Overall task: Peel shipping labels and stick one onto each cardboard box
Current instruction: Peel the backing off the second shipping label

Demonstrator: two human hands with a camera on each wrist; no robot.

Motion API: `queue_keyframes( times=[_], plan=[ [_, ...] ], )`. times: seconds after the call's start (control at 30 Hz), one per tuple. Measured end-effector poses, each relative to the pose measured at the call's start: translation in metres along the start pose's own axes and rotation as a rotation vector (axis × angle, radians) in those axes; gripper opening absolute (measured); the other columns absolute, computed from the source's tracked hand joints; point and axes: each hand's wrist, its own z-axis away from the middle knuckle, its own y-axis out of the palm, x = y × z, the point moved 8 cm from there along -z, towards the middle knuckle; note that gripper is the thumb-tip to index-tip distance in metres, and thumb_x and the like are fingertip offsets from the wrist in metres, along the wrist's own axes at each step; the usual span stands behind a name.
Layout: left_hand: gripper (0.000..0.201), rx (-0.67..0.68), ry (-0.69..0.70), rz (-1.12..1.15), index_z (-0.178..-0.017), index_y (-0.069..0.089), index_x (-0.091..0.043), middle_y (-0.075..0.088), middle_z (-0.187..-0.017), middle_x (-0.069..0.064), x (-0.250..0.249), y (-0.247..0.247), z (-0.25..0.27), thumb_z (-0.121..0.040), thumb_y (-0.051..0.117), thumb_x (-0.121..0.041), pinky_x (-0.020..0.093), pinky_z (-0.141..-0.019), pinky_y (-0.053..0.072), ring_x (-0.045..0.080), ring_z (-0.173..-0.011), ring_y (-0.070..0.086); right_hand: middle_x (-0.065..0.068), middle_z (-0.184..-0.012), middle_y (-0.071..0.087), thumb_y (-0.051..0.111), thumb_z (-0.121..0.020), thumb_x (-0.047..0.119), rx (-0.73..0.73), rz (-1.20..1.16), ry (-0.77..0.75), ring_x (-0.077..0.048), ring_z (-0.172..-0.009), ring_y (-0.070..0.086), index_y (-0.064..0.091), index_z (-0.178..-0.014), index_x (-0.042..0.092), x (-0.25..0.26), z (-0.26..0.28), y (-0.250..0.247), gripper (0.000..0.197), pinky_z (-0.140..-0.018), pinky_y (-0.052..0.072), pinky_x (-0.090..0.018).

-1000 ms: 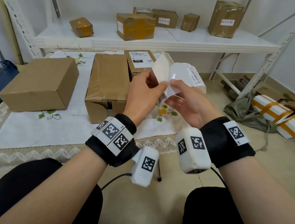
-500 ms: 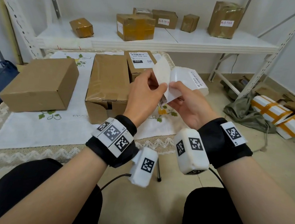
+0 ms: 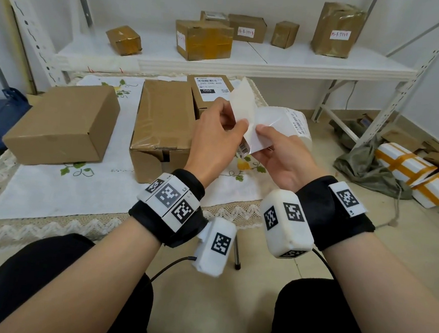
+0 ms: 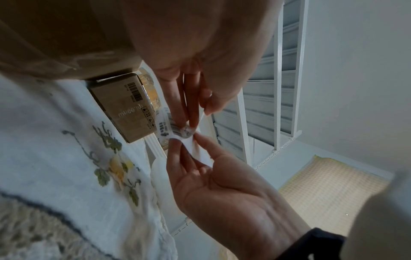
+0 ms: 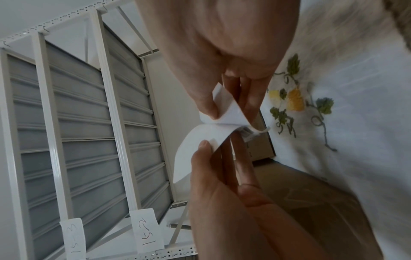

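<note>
Your left hand [image 3: 216, 139] pinches the peeled flap of the shipping label [image 3: 242, 102] between thumb and fingertips, and your right hand [image 3: 277, 155] pinches the glossy backing sheet [image 3: 272, 123] just across from it, thumb on top and fingers curled underneath; the split between the two layers sits right between your thumbs. The label is only partly free, I judge: its barcode end [image 3: 244, 150] hangs below your left fingers, and the rest of the backing curves away beyond your right fingertips. The risks lie in the pull. If you draw the hands apart at a sharp angle, the paper may tear near the pinch; if the flap droops toward your left fingers, the adhesive side can fold onto itself or stick to your skin, and the label would then go on creased. Beyond your left knuckles stands the taped box [image 3: 164, 119], unlabelled on its visible faces, with the plain box [image 3: 63, 123] farther out to that side; the small box [image 3: 209, 91] past your left fingertips already carries a label, so a hasty reach could land this one on the wrong carton.
</note>
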Motion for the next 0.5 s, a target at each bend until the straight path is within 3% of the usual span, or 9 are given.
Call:
queue_keyframes(
  times=[0.07,0.17,0.3,0.33,0.43,0.5],
  plan=[
    [0.016,-0.005,0.005,0.002,-0.103,0.062,-0.004,0.074,-0.091,0.005,-0.0004,-0.0010,0.0000,-0.093,0.067,-0.014,0.048,-0.082,0.060,0.020,-0.083,0.072,-0.008,-0.086,0.073,0.073,-0.093,0.015,0.030,0.037,0.011,-0.018,-0.072,0.069,0.070,-0.107,0.004,-0.0004,0.0011,0.0026,0.018,-0.075,0.061,-0.028],
    [0.020,-0.010,0.020,0.000,-0.102,0.065,-0.005,0.075,-0.088,0.002,-0.0016,-0.0016,-0.0006,-0.092,0.071,-0.021,0.040,-0.078,0.061,0.015,-0.079,0.073,-0.011,-0.095,0.068,0.075,-0.091,0.014,0.057,0.049,0.020,-0.015,-0.060,0.066,0.067,-0.117,-0.004,0.0004,0.0013,0.0044,0.032,-0.063,0.058,-0.023],
    [0.027,0.054,0.036,0.020,-0.100,0.070,-0.013,0.075,-0.095,-0.003,-0.0025,0.0044,0.0017,-0.089,0.077,-0.037,0.028,-0.081,0.058,0.007,-0.089,0.071,-0.016,-0.116,0.070,0.073,-0.092,0.010,0.090,-0.015,0.015,-0.022,-0.078,0.073,0.067,-0.118,-0.007,0.0031,0.0002,0.0057,0.032,-0.080,0.062,-0.030],
    [0.029,0.077,0.040,0.014,-0.100,0.071,-0.014,0.075,-0.097,-0.005,-0.0022,0.0060,0.0022,-0.087,0.079,-0.038,0.029,-0.085,0.058,0.007,-0.092,0.071,-0.016,-0.115,0.070,0.072,-0.093,0.009,0.099,-0.041,0.013,-0.022,-0.079,0.074,0.067,-0.115,-0.007,0.0034,0.0002,0.0062,0.028,-0.080,0.062,-0.029],
    [0.027,0.083,0.073,-0.076,-0.097,0.072,-0.014,0.074,-0.097,-0.004,-0.0017,0.0065,0.0017,-0.079,0.086,-0.030,0.035,-0.085,0.060,0.011,-0.092,0.070,-0.014,-0.087,0.071,0.064,-0.097,0.003,0.107,-0.108,0.013,-0.017,-0.067,0.074,0.065,-0.099,-0.006,0.0047,0.0015,0.0063,0.009,-0.070,0.061,-0.025],
    [0.022,0.059,0.085,-0.115,-0.093,0.073,-0.012,0.074,-0.094,-0.001,-0.0016,0.0046,0.0007,-0.079,0.086,-0.025,0.036,-0.083,0.060,0.013,-0.088,0.071,-0.012,-0.079,0.070,0.063,-0.098,0.003,0.103,-0.127,0.008,-0.017,-0.067,0.074,0.063,-0.101,-0.007,0.0058,0.0013,0.0051,0.011,-0.070,0.063,-0.026]
  ],
)
